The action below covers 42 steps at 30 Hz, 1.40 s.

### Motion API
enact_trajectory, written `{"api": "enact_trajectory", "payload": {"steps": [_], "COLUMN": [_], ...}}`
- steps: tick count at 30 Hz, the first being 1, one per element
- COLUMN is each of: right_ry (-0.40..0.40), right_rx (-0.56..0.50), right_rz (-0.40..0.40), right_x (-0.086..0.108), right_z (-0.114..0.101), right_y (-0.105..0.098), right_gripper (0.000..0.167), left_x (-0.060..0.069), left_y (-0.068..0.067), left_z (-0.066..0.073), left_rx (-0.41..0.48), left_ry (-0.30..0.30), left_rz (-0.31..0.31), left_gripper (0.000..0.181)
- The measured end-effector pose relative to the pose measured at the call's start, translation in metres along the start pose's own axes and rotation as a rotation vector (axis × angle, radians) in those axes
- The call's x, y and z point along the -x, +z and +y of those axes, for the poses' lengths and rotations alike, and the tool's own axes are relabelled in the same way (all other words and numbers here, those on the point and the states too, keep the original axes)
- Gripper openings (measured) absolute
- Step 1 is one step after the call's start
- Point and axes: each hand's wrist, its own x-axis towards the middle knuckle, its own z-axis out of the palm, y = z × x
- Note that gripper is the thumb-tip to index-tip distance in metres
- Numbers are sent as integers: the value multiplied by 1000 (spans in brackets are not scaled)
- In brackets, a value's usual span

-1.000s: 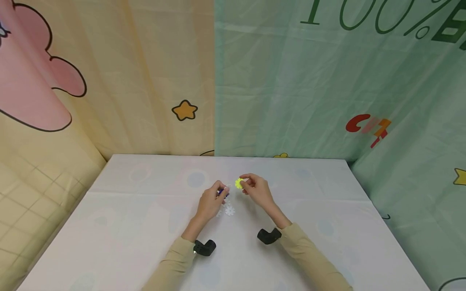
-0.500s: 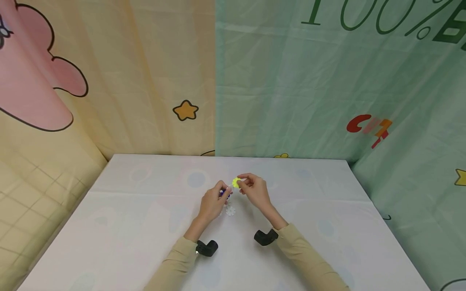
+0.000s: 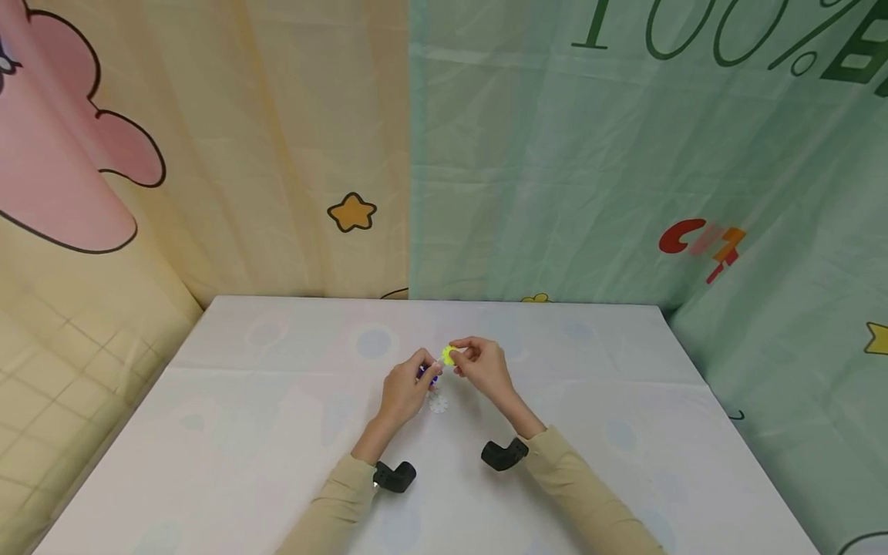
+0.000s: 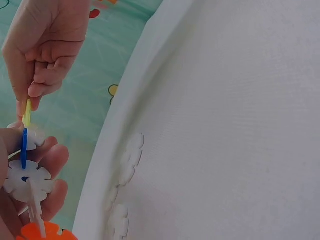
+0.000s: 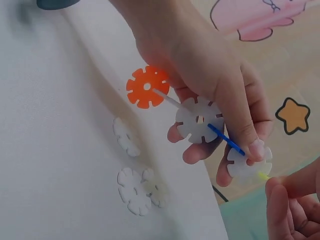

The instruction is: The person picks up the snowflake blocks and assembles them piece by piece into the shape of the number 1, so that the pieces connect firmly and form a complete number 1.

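Loose white discs point(image 5: 132, 192): notched, lying on the desk point(image 3: 590, 462) below the hands; a dropped white piece could get lost among them.
Left grip point(image 3: 404, 387): thumb and fingers pinch the disc chain point(image 5: 187, 125) near its leading end, by the blue disc point(image 5: 226, 139) and the white end disc point(image 5: 237, 167).
Chain risk: a crooked or heavy push could twist a joint and pop a disc loose, since only notches seem to join them; the orange disc point(image 5: 136, 91) looks unsupported and could lever the rest.
Chain axis: held above the desk, its long axis runs from the orange disc by the heel of the left hand to the white end disc, pointing at the right hand; neighbours stand crosswise.
Yellow disc point(image 3: 447, 355): at the white end disc's rim, edge-on in both wrist views; whether the notches interlock cannot be told.
Yellow risk: misaligned notches could make it skid off, as the left thumb covers part of the receiving disc.
Right grip point(image 3: 486, 368): thumb and finger pinch the yellow disc; a slack pinch could let it swivel.
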Motion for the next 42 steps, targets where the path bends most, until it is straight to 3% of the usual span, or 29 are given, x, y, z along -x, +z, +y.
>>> {"api": "enact_trajectory", "payload": {"steps": [10, 17, 23, 32, 42], "right_ry": [106, 148, 183, 153, 95], "right_rx": [-97, -139, -161, -100, 28], "right_rz": [-57, -136, -157, -140, -134], "right_x": [0, -3, -4, -6, 3], "right_z": [4, 5, 4, 6, 21], "right_y": [-1, -4, -5, -5, 1], "right_gripper": [17, 26, 29, 25, 24], "left_x": [1, -2, -4, -4, -5], "left_y": [-3, -7, -10, -13, -20], "left_z": [-1, 3, 2, -2, -8], "left_rx": [39, -12, -41, -86, -54], "left_ry": [10, -42, -28, -22, -68], "left_rz": [-33, -41, -40, 56, 90], "left_gripper": [14, 16, 22, 22, 23]}}
